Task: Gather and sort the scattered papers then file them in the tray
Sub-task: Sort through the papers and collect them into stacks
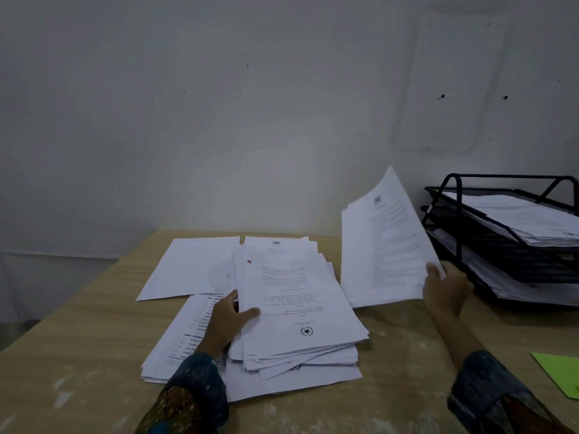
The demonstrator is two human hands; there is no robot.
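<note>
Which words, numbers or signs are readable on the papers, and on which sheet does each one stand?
Top sheet of the pile: a round star emblem; body text too blurred to read.
Raised sheets in the right hand: a round emblem; text too blurred.
Sheet under the left hand: numbered list, "2.1", "2.2" partly legible; its words too blurred.

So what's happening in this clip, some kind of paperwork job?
A person at a wooden desk is sorting printed papers. The left hand grips the edge of a messy stack in the middle, thumb on the top sheet. The right hand holds a few sheets lifted upright, next to a black tiered tray that already holds paper. More loose sheets lie spread on the desk, and a green sheet sits at the right edge.
</note>
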